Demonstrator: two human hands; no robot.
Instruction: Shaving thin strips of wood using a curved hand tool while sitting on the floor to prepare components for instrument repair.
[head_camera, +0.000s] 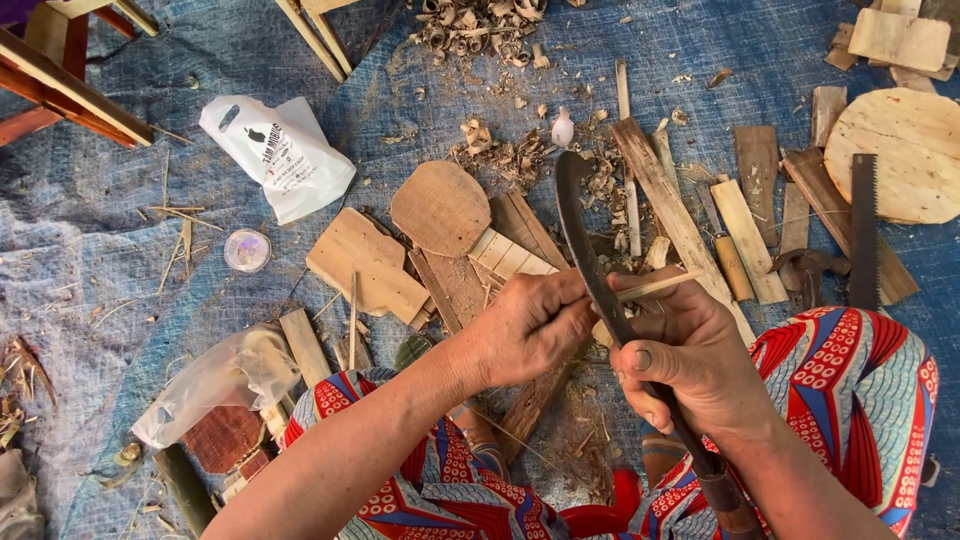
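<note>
We are carving now – our right hand (690, 365) grips the curved knife (590, 260), our left hand (535, 325) pinches the thin stick (655, 287) (pale wood); the next cut needs steady, shallow pressure.

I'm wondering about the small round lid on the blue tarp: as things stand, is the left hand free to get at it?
Probably not at once. The left hand is pinching a thin wood stick against the curved knife. The round lid lies uncovered well off to the left, so letting go would be needed first.
</note>
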